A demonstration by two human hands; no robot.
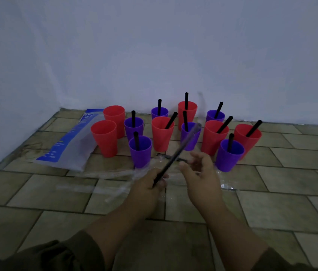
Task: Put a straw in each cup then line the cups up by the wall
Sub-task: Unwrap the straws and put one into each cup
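Several red and purple cups stand in a loose cluster on the tiled floor near the wall. Most hold a black straw. Two red cups at the left, one in front (105, 138) and one behind (114, 118), hold none. My left hand (148, 185) grips the lower end of a black straw (175, 155) still in its clear wrapper, tilted up and to the right. My right hand (200, 174) hovers beside it with fingers loosely spread, holding nothing that I can see. The wrapper's upper end blurs over a purple cup (190, 136).
A blue and white plastic bag (70, 145) lies flat left of the cups. Clear torn wrappers (115, 177) are strewn on the tiles in front of the cups, with another black straw (166, 157) lying among them. The white wall (173, 55) runs behind the cluster.
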